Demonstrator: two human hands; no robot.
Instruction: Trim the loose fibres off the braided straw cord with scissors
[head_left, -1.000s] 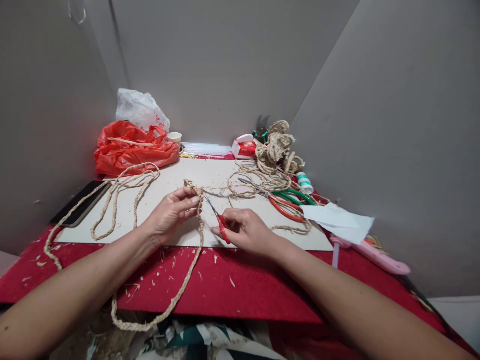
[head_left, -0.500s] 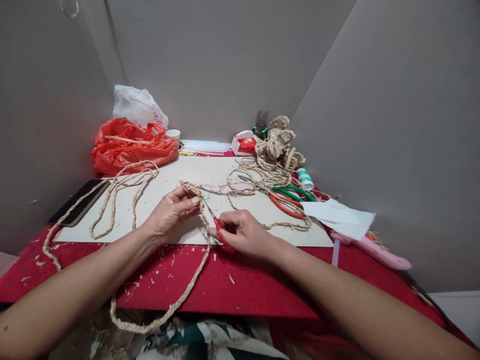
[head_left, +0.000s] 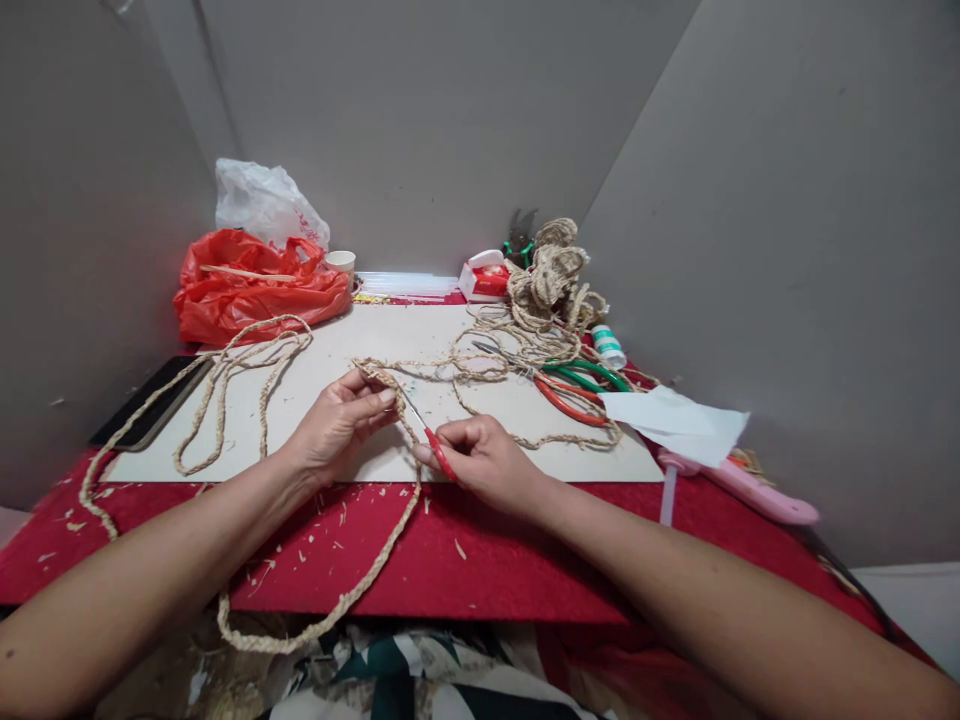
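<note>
My left hand (head_left: pixel 349 415) pinches a braided straw rope (head_left: pixel 386 555) between thumb and fingers above the white board (head_left: pixel 420 335). From there the rope hangs in a loop past the table's front edge. In my right hand (head_left: pixel 476 455) are small scissors (head_left: pixel 439 452) with red handles. Their thin blades point up and left, at the rope beside my left fingertips. Whether the blades touch the rope is too small to tell.
Rope loops (head_left: pixel 221 400) lie at left beside a dark phone (head_left: pixel 154 405) and a red plastic bag (head_left: pixel 255 290). At right are a rope pile (head_left: pixel 551 285), green-handled scissors (head_left: pixel 589 375), white paper (head_left: pixel 675 420) and a pink tool (head_left: pixel 761 495).
The scissors in my right hand look more closed, with their handles nearer together. The whole view has shifted slightly. My left hand keeps its hold on the rope.
</note>
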